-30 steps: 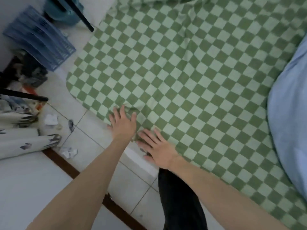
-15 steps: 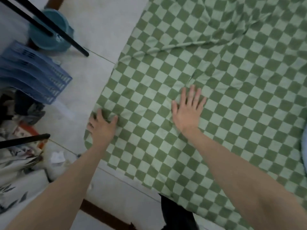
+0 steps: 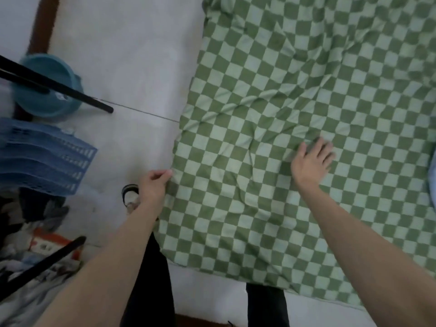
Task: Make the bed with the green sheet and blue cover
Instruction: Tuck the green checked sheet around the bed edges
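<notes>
1. Pinching the left edge of the green sheet with my left hand, fingers curled round the cloth.
2. My right hand lies flat on the sheet, fingers spread.
3. A sliver of blue cover shows at the right; a blue basin sits on the floor.

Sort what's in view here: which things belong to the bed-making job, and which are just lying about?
Belongs to the job:
green checked sheet
blue cover, only a sliver at the right edge
left hand, pinching the sheet's edge
right hand, flat on the sheet

Lying about:
teal basin
blue plastic trays
black poles
floor clutter
</notes>
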The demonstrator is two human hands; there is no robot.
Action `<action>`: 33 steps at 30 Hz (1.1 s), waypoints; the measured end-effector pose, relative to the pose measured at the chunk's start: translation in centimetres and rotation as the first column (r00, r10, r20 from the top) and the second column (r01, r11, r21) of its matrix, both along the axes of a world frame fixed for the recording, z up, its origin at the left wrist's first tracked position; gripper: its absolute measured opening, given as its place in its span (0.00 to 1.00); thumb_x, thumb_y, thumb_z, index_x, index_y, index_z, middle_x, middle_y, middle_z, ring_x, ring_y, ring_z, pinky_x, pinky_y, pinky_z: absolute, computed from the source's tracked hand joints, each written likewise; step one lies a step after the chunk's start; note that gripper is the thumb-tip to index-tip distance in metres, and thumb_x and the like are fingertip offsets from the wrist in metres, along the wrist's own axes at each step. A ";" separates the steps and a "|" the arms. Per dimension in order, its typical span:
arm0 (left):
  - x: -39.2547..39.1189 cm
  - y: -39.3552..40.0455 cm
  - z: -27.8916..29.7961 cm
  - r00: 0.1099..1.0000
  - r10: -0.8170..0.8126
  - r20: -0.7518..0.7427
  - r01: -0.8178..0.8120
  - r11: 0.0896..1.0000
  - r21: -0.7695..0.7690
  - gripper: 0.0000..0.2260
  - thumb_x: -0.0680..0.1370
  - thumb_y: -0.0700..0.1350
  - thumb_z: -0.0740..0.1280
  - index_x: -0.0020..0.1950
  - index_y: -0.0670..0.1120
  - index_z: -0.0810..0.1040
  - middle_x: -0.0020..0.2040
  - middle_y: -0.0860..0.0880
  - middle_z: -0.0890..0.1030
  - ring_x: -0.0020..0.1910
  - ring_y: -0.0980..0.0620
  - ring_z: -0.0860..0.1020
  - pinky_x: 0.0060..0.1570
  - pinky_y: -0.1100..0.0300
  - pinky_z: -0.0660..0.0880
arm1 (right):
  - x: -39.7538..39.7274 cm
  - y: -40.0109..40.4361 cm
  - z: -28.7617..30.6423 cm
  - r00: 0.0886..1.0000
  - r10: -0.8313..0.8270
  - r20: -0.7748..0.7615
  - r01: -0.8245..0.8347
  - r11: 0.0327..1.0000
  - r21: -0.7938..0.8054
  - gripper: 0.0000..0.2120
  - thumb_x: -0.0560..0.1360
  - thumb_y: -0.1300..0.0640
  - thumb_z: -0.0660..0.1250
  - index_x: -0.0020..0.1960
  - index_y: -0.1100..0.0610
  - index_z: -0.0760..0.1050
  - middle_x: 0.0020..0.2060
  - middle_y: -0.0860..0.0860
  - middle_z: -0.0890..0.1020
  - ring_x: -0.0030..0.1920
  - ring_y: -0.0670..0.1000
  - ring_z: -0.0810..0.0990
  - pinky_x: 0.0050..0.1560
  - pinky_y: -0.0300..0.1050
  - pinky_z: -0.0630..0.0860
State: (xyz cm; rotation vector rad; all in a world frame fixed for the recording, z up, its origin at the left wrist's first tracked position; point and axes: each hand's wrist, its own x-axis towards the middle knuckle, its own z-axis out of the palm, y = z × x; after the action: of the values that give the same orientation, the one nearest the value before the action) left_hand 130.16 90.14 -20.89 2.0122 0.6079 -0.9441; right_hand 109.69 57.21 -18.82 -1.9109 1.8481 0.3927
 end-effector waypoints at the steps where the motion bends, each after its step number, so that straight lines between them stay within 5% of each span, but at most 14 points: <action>1: 0.6 1.0 -0.5 0.999 0.017 -0.034 -0.017 1.000 -0.008 0.09 0.76 0.47 0.75 0.50 0.42 0.83 0.46 0.44 0.85 0.46 0.44 0.82 0.50 0.51 0.81 | 1.1 0.5 -0.1 0.997 -0.062 -0.040 0.064 0.997 0.046 0.32 0.83 0.38 0.44 0.82 0.49 0.44 0.81 0.53 0.42 0.80 0.62 0.40 0.77 0.67 0.43; 4: 3.0 4.0 -1.1 0.982 -0.086 -0.168 0.089 0.996 0.013 0.10 0.80 0.48 0.69 0.43 0.43 0.79 0.35 0.46 0.79 0.39 0.47 0.75 0.36 0.58 0.73 | 7.2 5.4 -1.5 0.993 0.102 -0.066 -0.099 0.994 0.047 0.33 0.81 0.36 0.44 0.82 0.44 0.40 0.81 0.53 0.37 0.79 0.63 0.36 0.74 0.72 0.40; 9: 9.3 2.4 -0.4 0.851 -0.485 -0.203 0.482 0.874 -0.069 0.12 0.84 0.51 0.61 0.41 0.51 0.75 0.45 0.45 0.80 0.48 0.46 0.79 0.51 0.53 0.76 | 17.9 17.0 -1.7 0.820 0.571 -0.043 -0.569 0.821 0.054 0.31 0.82 0.36 0.41 0.81 0.43 0.38 0.80 0.54 0.35 0.79 0.63 0.33 0.75 0.72 0.38; 12: 14.0 -5.0 -0.6 0.859 -0.496 -0.125 0.465 0.859 -0.213 0.12 0.84 0.54 0.60 0.52 0.49 0.79 0.55 0.46 0.83 0.55 0.45 0.81 0.59 0.47 0.76 | 20.1 19.0 -0.9 0.701 0.707 0.088 -0.712 0.701 0.042 0.29 0.83 0.38 0.43 0.82 0.45 0.44 0.81 0.51 0.41 0.80 0.57 0.36 0.77 0.68 0.45; 15: 16.9 -12.8 -1.6 0.851 -0.523 -0.048 0.476 0.806 -0.352 0.16 0.80 0.56 0.66 0.62 0.48 0.80 0.57 0.50 0.84 0.55 0.49 0.82 0.58 0.51 0.79 | 18.3 16.7 -0.5 0.838 0.528 0.140 -0.500 0.844 -0.194 0.28 0.85 0.42 0.48 0.82 0.49 0.50 0.82 0.49 0.47 0.81 0.53 0.43 0.80 0.57 0.45; 17: 17.6 -16.0 -2.6 0.789 -0.610 0.074 0.604 0.748 -0.274 0.16 0.76 0.55 0.71 0.59 0.47 0.81 0.54 0.49 0.84 0.52 0.50 0.82 0.54 0.55 0.79 | 14.8 14.0 -0.6 0.992 0.104 0.071 -0.078 0.950 -0.301 0.28 0.85 0.43 0.48 0.82 0.52 0.50 0.81 0.53 0.48 0.81 0.56 0.45 0.80 0.55 0.45; 19: 18.3 -16.8 -3.8 0.755 -0.641 0.135 0.655 0.728 -0.201 0.14 0.73 0.54 0.75 0.50 0.46 0.83 0.49 0.48 0.85 0.48 0.47 0.83 0.51 0.55 0.80 | 11.3 12.2 -1.0 0.894 -0.447 0.001 0.434 0.867 -0.245 0.30 0.84 0.41 0.45 0.82 0.52 0.47 0.81 0.56 0.47 0.81 0.60 0.45 0.79 0.60 0.45; 21: 19.7 -16.0 -4.8 0.745 -0.651 0.143 0.667 0.724 -0.175 0.12 0.74 0.53 0.75 0.45 0.44 0.83 0.46 0.44 0.86 0.47 0.42 0.84 0.50 0.50 0.81 | 10.2 12.7 -2.0 0.754 -0.648 -0.107 0.639 0.762 -0.103 0.31 0.83 0.39 0.43 0.82 0.49 0.42 0.82 0.54 0.43 0.81 0.60 0.41 0.78 0.65 0.43; 24: 22.5 -13.9 -5.9 0.802 -0.584 0.126 0.594 0.801 -0.069 0.12 0.78 0.48 0.71 0.47 0.39 0.81 0.47 0.36 0.84 0.48 0.36 0.82 0.51 0.47 0.81 | 12.7 15.6 -3.6 0.891 -0.444 -0.095 0.443 0.896 -0.033 0.32 0.82 0.36 0.41 0.81 0.45 0.38 0.81 0.52 0.38 0.80 0.60 0.36 0.76 0.67 0.37; 26: 23.5 -12.5 -5.4 0.861 -0.500 0.094 0.506 0.859 -0.071 0.11 0.81 0.48 0.66 0.43 0.42 0.77 0.42 0.40 0.81 0.41 0.41 0.80 0.44 0.54 0.78 | 15.4 17.7 -3.8 0.964 -0.264 -0.043 0.263 0.964 -0.035 0.31 0.82 0.37 0.42 0.81 0.45 0.38 0.81 0.52 0.37 0.80 0.59 0.35 0.75 0.64 0.34; 28: 22.8 -12.0 -4.3 0.815 -0.579 0.034 0.579 0.808 -0.110 0.11 0.83 0.49 0.63 0.42 0.47 0.75 0.41 0.47 0.80 0.40 0.49 0.79 0.39 0.57 0.76 | 17.5 19.7 -3.2 0.986 -0.165 0.009 0.165 0.986 -0.012 0.31 0.83 0.38 0.44 0.82 0.45 0.40 0.81 0.52 0.39 0.80 0.59 0.35 0.76 0.63 0.34; 31: 20.0 -13.0 -2.3 0.694 -0.714 -0.089 0.668 0.685 -0.290 0.08 0.82 0.52 0.65 0.54 0.49 0.78 0.52 0.50 0.83 0.48 0.52 0.82 0.48 0.56 0.81 | 18.3 22.3 -1.6 0.975 0.024 0.219 -0.016 0.999 -0.039 0.28 0.85 0.42 0.51 0.82 0.47 0.48 0.82 0.52 0.45 0.81 0.55 0.40 0.80 0.57 0.40; 33: 18.6 -14.2 -1.6 0.702 -0.702 -0.115 0.630 0.689 -0.360 0.13 0.79 0.48 0.71 0.61 0.45 0.79 0.57 0.49 0.83 0.52 0.51 0.82 0.52 0.57 0.81 | 17.1 24.3 -0.9 0.950 0.026 0.311 0.020 0.989 -0.145 0.26 0.85 0.46 0.55 0.81 0.50 0.56 0.81 0.51 0.54 0.81 0.52 0.47 0.80 0.53 0.48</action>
State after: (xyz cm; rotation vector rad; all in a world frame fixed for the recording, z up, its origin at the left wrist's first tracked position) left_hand 148.75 75.94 -22.52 1.8599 -0.2045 -1.6364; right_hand 126.77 81.49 -19.72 -1.9402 1.7020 -0.0483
